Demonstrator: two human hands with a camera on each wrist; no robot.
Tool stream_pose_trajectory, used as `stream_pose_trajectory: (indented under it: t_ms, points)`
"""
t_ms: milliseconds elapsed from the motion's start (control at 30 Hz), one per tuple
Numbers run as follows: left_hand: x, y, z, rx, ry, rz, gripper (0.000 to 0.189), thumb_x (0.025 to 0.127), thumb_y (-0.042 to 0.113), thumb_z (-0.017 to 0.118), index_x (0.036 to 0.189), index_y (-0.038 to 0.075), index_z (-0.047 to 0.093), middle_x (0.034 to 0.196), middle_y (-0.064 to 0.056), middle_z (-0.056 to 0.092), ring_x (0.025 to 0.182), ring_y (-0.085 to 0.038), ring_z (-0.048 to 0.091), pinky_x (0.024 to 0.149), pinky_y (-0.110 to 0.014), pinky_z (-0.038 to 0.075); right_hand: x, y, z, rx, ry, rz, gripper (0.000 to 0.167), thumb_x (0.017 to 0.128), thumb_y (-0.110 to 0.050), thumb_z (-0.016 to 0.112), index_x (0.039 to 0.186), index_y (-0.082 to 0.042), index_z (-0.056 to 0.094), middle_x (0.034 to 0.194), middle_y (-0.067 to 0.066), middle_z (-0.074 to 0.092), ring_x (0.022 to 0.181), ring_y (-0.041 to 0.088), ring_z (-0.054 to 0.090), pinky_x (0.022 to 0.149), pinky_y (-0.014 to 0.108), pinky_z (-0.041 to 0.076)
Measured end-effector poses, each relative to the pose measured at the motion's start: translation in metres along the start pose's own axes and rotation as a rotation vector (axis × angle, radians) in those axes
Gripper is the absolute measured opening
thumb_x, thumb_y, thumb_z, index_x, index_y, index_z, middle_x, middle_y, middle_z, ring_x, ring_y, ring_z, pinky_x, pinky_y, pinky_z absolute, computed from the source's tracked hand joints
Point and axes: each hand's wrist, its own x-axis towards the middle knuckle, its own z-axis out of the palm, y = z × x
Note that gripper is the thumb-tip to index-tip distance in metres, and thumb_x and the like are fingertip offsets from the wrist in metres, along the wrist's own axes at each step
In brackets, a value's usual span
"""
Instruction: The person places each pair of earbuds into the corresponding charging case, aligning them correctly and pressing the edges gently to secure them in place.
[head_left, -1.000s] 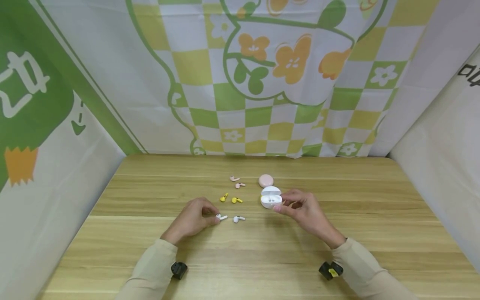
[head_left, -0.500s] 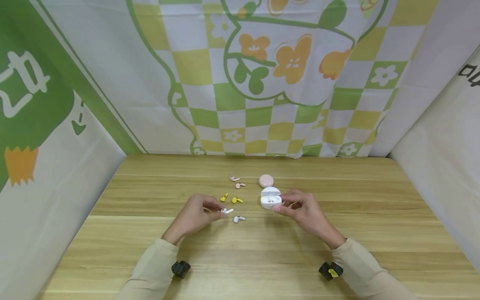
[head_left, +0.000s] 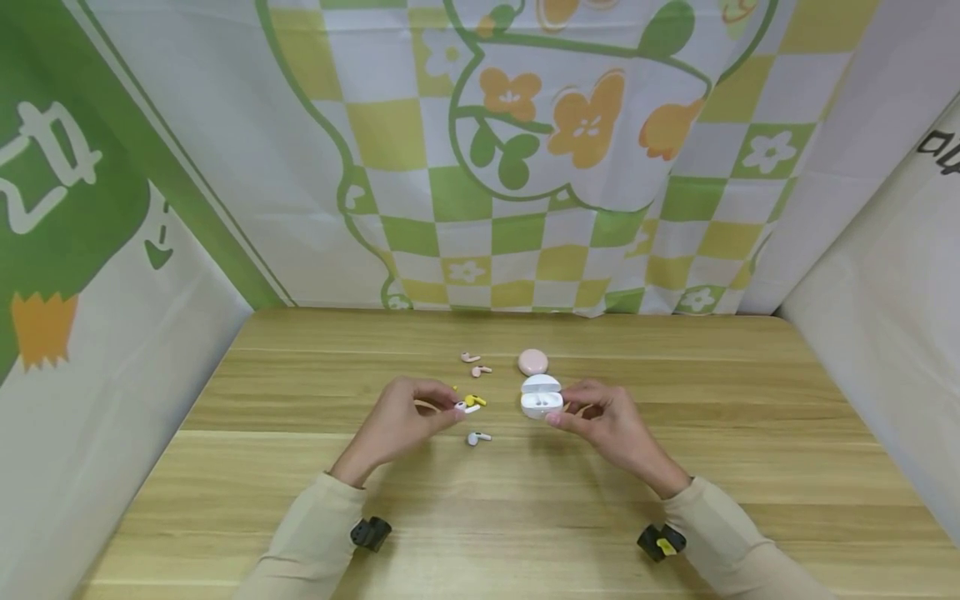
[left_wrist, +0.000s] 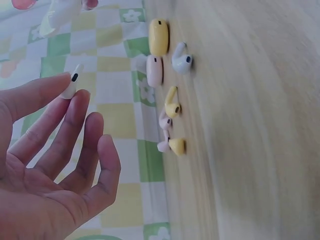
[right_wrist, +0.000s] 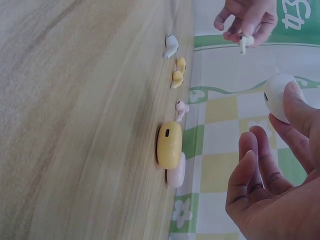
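Note:
Between thumb and fingertip, my left hand (head_left: 401,421) pinches a white earbud (left_wrist: 70,89), raised off the table. My right hand (head_left: 618,425) grips a white charging case (head_left: 542,406) by its right side. In the head view its lid stands up and its slots face me. The case is also held above the table. A second white earbud (head_left: 478,437) lies on the wood between the hands. One yellow earbud (head_left: 474,400) shows just beyond the pinched earbud. The other yellow one is mostly hidden by my left fingers in the head view.
Two pink earbuds, a farther one (head_left: 469,357) and a nearer one (head_left: 481,372), lie farther back. A closed pink case (head_left: 533,362) rests behind the white case. A yellow case (right_wrist: 170,147) stands beside it, largely covered in the head view. Patterned cloth (head_left: 525,233) borders the table's back.
My left hand has lifted the white earbud and carried it forward and to the right, over the yellow earbuds. My right hand and the white case have stayed almost still.

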Motion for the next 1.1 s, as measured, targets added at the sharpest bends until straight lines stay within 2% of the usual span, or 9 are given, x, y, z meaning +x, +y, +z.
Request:
stream_pose_trajectory:
  t_ms: [200,533,800,1100]
  points:
    - [0.001,0.009,0.002,-0.037,0.036,0.007,0.013,0.09,0.01,0.077,0.101,0.003,0.078,0.094,-0.003,0.074,0.091,-0.018,0.067,0.084,-0.039,0.058,0.0,-0.001,0.0,-0.004,-0.004,0.007,0.023,0.083,-0.007,0.083,0.104,0.002,0.079,0.101,0.01,0.071,0.082,0.013,0.06,0.068,0.025,0.054]
    - [0.004,0.023,0.004,-0.045,0.04,0.029,0.013,0.095,0.008,0.071,0.106,0.003,0.074,0.097,-0.002,0.071,0.096,-0.019,0.065,0.084,-0.037,0.058,0.0,-0.001,0.002,-0.002,-0.012,-0.006,0.023,0.083,-0.007,0.084,0.104,0.001,0.079,0.095,0.006,0.071,0.081,0.014,0.061,0.067,0.025,0.054]
    - [0.005,0.029,0.007,-0.037,0.042,0.082,0.017,0.099,0.009,0.066,0.114,0.002,0.071,0.099,-0.004,0.068,0.09,-0.019,0.066,0.086,-0.041,0.057,0.001,-0.001,0.004,0.006,-0.015,0.011,0.023,0.083,-0.008,0.084,0.104,0.0,0.079,0.096,0.007,0.071,0.083,0.016,0.061,0.068,0.025,0.054]
    - [0.007,0.041,0.011,-0.022,0.019,0.144,0.019,0.102,0.011,0.063,0.117,0.0,0.069,0.101,-0.003,0.068,0.092,-0.02,0.066,0.088,-0.042,0.055,0.001,-0.003,0.005,0.007,-0.013,0.009,0.023,0.083,-0.008,0.084,0.104,0.0,0.079,0.096,0.007,0.071,0.083,0.016,0.061,0.068,0.025,0.054]
